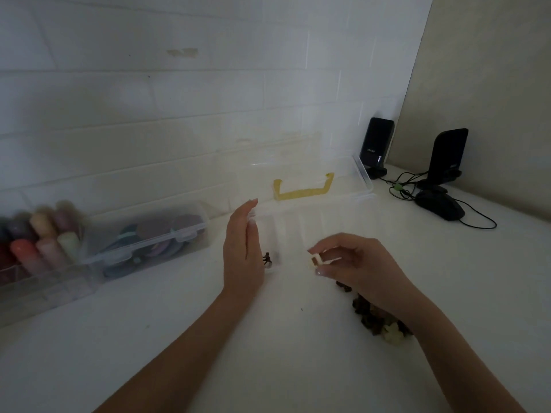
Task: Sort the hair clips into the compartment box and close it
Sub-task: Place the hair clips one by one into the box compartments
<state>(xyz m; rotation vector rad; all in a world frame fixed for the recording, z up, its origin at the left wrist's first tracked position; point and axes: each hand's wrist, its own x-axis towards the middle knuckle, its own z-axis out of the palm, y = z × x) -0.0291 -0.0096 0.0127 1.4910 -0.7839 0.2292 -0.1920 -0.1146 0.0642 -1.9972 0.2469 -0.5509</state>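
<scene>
At centre frame, the right hand pinches a pale clip over the open clear box, while the left hand, flat and empty, steadies its left wall. The dividers barely show; the clip could drop into the wrong compartment. More clips wait at lower right.

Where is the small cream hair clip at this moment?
In the head view the cream hair clip is pinched in the fingers of the right hand, right of centre, over the near edge of the clear compartment box.
</scene>
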